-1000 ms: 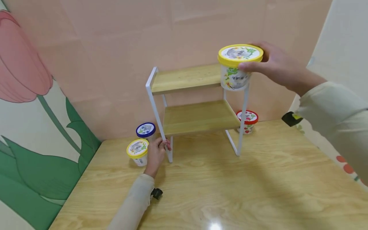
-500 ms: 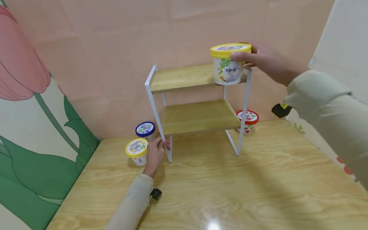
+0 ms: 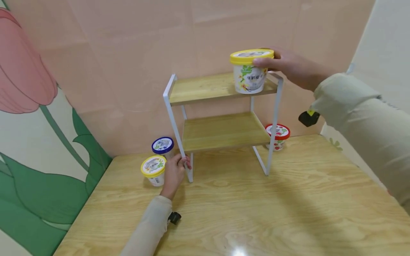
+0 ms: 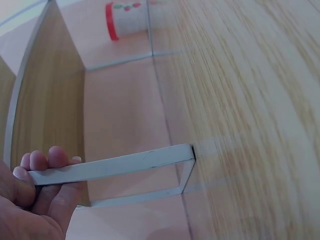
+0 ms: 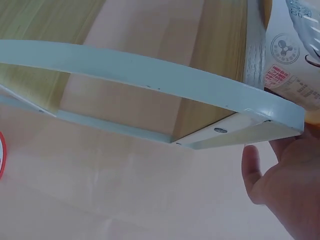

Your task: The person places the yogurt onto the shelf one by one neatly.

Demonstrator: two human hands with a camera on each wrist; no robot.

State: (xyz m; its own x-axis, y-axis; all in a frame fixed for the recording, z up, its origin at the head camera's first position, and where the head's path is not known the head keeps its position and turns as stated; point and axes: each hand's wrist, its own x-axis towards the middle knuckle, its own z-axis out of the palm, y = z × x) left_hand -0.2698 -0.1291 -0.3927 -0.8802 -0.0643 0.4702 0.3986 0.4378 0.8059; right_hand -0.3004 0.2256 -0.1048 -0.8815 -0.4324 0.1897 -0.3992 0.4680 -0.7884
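Note:
A two-tier shelf rack (image 3: 224, 131) with wooden boards and a white metal frame stands on the table. My left hand (image 3: 174, 174) grips its front left leg low down; the left wrist view shows the fingers (image 4: 57, 156) curled round the white bar (image 4: 115, 167). Up at the right end of the top board (image 3: 205, 87), my right hand (image 3: 285, 65) holds a tub with a yellow lid (image 3: 251, 73) by its lid and side. The tub is upright, its base overlapping the board's front edge in the head view. In the right wrist view, the frame partly hides the tub (image 5: 295, 65).
Left of the rack stand another yellow-lidded tub (image 3: 153, 169) and a blue-lidded tub (image 3: 162, 144) behind it. A red-lidded tub (image 3: 278, 136) is on the wooden table (image 3: 240, 209) behind the right leg. A pink wall (image 3: 137, 53) rises at the back.
My right hand has moved left and slightly down with the yellow-lidded tub, further over the top board, and the tub has turned its printed side forward. The left hand keeps its grip.

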